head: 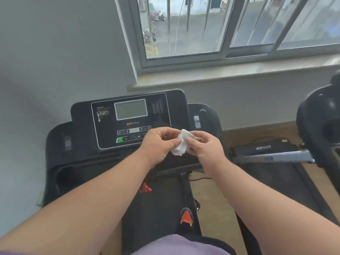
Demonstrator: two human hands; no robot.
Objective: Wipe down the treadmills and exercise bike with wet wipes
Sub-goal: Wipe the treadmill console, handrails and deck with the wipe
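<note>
I stand on a black treadmill whose console [103,126] has a grey screen and a green button. Above the console's lower right part, my left hand [158,142] and my right hand [202,144] both pinch a folded white wet wipe [181,143] between thumbs and fingers. The wipe hangs in the air between the hands, apart from the console. The belt [156,205] runs below my forearms.
A second treadmill [272,153] lies to the right, with another black machine [318,126] at the far right edge. A red cord [145,188] and an orange-toed shoe [186,217] sit on the belt. Wall at left, window and sill ahead.
</note>
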